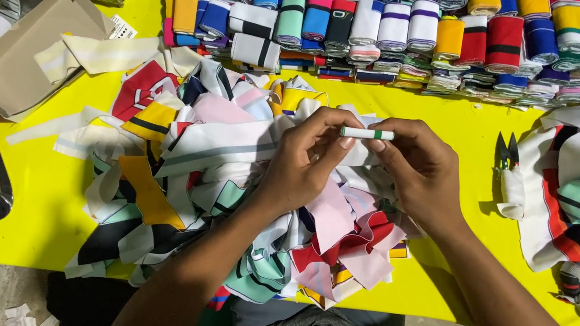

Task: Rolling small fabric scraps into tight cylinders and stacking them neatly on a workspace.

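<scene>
With our left hand (303, 159) and right hand (418, 173) we pinch a small folded white-and-green strip (367, 133) between the fingertips, above the heap of fabric strips (215, 176) on the yellow table (39, 221); scissors (507, 167) lie right.

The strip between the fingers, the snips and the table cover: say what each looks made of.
Rolled strip, pinched by left hand and right hand: looks like knitted ribbed fabric, matte white with a green band, soft-edged like the loose pieces below. Thread snips: dark metal blades, pale handle, perhaps plastic or wrapped. Table cover: smooth yellow sheet with a slight sheen, likely plastic or coated cloth.
</scene>
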